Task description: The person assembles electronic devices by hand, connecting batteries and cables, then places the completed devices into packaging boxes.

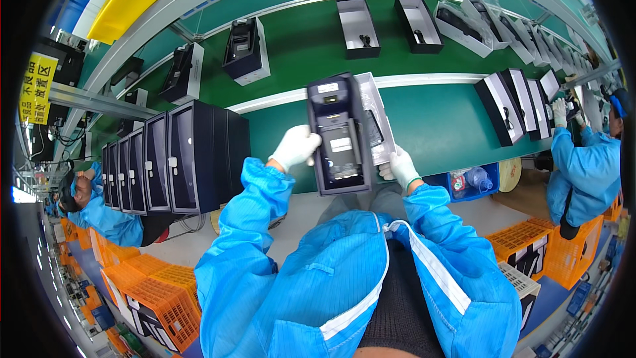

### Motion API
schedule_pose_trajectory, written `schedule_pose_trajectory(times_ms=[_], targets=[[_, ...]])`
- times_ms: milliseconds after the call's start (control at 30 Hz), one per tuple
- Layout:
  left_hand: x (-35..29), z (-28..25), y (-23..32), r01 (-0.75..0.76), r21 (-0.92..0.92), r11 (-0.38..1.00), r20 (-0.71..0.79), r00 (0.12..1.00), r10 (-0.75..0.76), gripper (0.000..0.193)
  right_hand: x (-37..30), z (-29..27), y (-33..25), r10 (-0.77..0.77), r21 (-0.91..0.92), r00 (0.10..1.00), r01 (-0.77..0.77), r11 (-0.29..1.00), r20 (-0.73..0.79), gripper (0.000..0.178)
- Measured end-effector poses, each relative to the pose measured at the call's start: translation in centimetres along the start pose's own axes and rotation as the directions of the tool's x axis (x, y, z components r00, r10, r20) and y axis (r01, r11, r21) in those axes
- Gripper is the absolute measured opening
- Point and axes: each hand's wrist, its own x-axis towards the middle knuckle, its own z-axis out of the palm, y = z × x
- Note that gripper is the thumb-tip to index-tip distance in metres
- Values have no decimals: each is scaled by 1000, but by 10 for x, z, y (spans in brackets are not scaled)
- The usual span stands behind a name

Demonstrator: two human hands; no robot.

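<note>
My left hand, in a white glove, is closed on the left side of a dark open box, which it holds up over the bench edge. Inside the box lies a black handheld device with white labels. To its right, partly hidden behind it, is a white-walled open box with a dark item in clear plastic. My right hand, also gloved, grips the lower right end of that white box. The fingertips of both hands are partly hidden.
Dark boxes stand in a row at the left of the green bench. Boxes with devices and white-lined boxes sit on the far green belt. A blue bin with a bottle is below right. Co-workers are on both sides.
</note>
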Motion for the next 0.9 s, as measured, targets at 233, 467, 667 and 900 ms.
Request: schedule_pose_trajectory(times_ms=[233,467,667,900], targets=[[36,33,19,100,139,985,57,992,-108,35,6,9,26,-181,172,981,166,971,74,32],[64,27,0,118,60,991,-108,988,-111,31,-4,18,11,-19,232,953,-55,971,304,39],[34,18,-51,-204,-176,963,-616,786,54,53,47,77,-45,-42,299,933,-72,951,358,24],[-39,86,-97,-115,-423,899,-457,884,-102,45,168,157,-134,-265,395,927,147,907,263,27]])
